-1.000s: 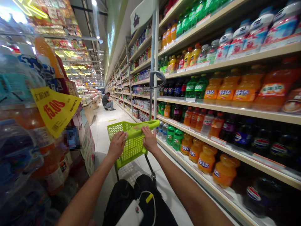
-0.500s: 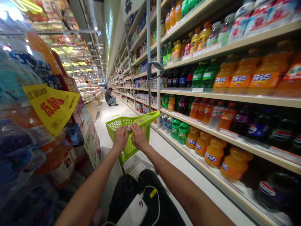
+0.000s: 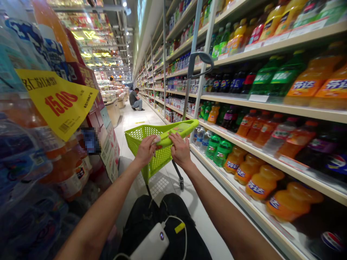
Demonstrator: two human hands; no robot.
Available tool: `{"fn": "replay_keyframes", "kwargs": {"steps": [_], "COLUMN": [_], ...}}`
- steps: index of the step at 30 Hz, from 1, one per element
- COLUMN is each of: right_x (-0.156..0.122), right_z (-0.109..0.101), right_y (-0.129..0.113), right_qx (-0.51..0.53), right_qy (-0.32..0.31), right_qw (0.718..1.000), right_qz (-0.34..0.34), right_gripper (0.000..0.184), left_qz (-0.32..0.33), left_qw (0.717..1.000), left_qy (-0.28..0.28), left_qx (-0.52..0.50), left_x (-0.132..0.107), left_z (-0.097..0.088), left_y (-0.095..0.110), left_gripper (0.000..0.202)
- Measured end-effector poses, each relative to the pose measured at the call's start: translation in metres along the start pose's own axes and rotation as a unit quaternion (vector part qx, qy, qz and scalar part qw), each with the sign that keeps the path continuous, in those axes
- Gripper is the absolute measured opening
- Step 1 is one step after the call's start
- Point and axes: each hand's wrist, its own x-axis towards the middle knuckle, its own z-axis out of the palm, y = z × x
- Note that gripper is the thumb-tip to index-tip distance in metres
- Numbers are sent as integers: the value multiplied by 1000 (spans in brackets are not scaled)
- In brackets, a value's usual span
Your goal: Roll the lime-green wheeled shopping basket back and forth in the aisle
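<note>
A bright green plastic shopping cart (image 3: 155,168) stands just before my knees, tilted to the right in my view. My left hand (image 3: 146,151) is closed round the left part of its handle (image 3: 187,126). Something small and pale (image 3: 156,139) shows by the left thumb and forefinger; I cannot make out what it is. My right hand (image 3: 181,151) grips the near edge of the handle, fingertips resting on top of it. A grey pole with a loop-shaped holder (image 3: 201,57) rises behind the handle. The cart's inside is mostly hidden.
Shelves of drink bottles (image 3: 253,180) line the right side. Stacked bottles with a yellow price sign (image 3: 58,103) stand close on the left. A person (image 3: 136,100) squats farther down the tiled aisle (image 3: 132,126). A white power bank (image 3: 151,242) with a cable lies on my lap.
The cart handle has shifted to the right in view, and a wheel now shows below it. My hands have moved farther apart along the handle. The shelf bottles appear farther right.
</note>
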Motion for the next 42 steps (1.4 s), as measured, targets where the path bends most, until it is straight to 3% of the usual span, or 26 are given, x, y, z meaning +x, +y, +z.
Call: {"fn": "replay_keyframes", "kwargs": {"steps": [5,10,13,19,27,33,37,42], "right_x": [-3,-5,-5,-4,-11,-14,-15,-16], "right_z": [1,7,9,3,-4,-19,-27,-18], "right_y": [1,-13,-11,10,37,53,45,27], "right_qx": [5,12,10,-9,-32,-94,-167,-233], "right_qy": [35,46,54,48,94,94,74,53], "right_qw": [999,998,998,998,994,990,980,966], "right_qz": [14,-46,-37,-45,-50,-53,-81,-97], "right_gripper": [41,37,36,34,32,32,37,36], "left_qz": [-7,86,129,54,119,90,55,86], "left_qw": [999,995,991,998,992,995,997,995], "left_qy": [30,34,22,44,27,26,45,49], "left_qx": [-22,-23,-14,-5,-34,-30,-42,-32], "left_x": [-1,9,14,9,20,14,7,1], "left_z": [15,33,38,52,70,77,90,103], "left_y": [-13,-7,-13,-44,-21,-31,-22,-19], "left_gripper": [31,31,32,35,34,32,34,34]}}
